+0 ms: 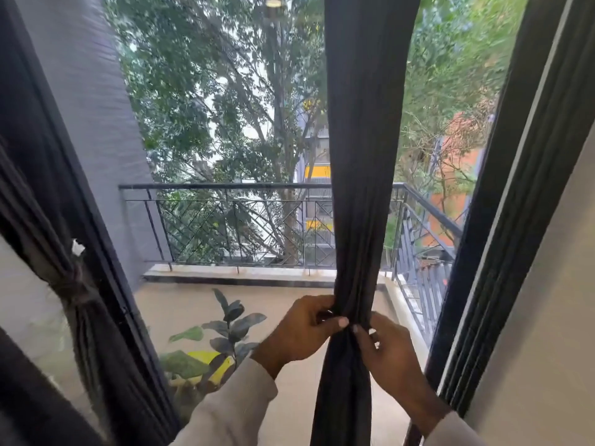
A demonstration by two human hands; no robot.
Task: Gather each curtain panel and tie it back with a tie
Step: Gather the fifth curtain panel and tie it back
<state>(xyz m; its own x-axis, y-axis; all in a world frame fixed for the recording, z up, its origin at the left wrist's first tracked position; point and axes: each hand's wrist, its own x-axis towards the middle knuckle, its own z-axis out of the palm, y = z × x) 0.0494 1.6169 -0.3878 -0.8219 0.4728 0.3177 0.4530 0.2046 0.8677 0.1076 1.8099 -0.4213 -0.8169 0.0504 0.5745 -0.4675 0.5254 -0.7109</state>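
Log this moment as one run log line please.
left curtain: tied | middle curtain: gathered, untied | left hand, right hand: pinching it

One view only — a wide-angle head camera, looking forward and slightly down through an open balcony doorway. It sits close to the gathered dark curtain panel point(363, 188) at centre, with the balcony railing point(257, 220) and trees farther off — straight edges bow near the borders.

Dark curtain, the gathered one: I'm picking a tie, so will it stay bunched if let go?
Probably not. The curtain hangs in soft folds, so it looks floppy. It narrows only where the left hand and right hand pinch it, and likely spreads again once released.
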